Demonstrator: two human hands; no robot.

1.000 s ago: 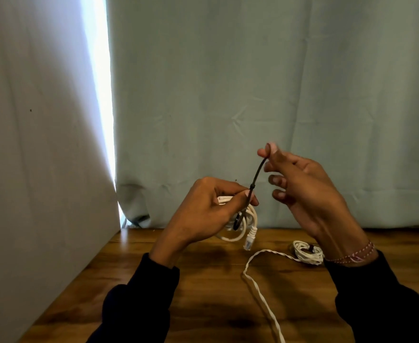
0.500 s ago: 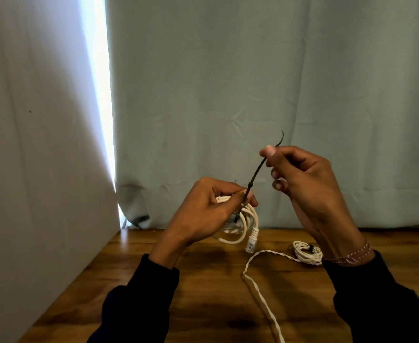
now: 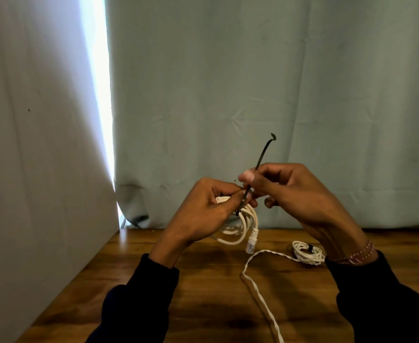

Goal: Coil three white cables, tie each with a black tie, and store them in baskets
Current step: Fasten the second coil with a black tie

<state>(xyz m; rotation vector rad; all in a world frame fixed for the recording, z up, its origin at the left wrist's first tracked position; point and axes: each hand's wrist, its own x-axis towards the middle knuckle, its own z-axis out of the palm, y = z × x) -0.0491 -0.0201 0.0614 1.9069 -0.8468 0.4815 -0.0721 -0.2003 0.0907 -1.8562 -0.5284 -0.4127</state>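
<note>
My left hand point(image 3: 203, 209) grips a coiled white cable point(image 3: 240, 229) in the air above the wooden table point(image 3: 203, 293); its clear plug point(image 3: 251, 246) hangs down. A black tie point(image 3: 263, 157) runs up from the coil, and my right hand point(image 3: 295, 194) pinches it close to the coil, the free end sticking up above the fingers. A second white cable coil point(image 3: 307, 252) with a black tie round it lies on the table under my right wrist. A loose twisted white cable point(image 3: 260, 290) trails from there toward the front edge.
A pale green curtain point(image 3: 253, 95) hangs right behind the table. A grey wall point(image 3: 30, 169) closes off the left side, with a bright gap of light beside it. No baskets are in view.
My right hand has slid down the black tie toward the coil, leaving more of the tie's end standing free above it. The left hand kept the coil in place.
</note>
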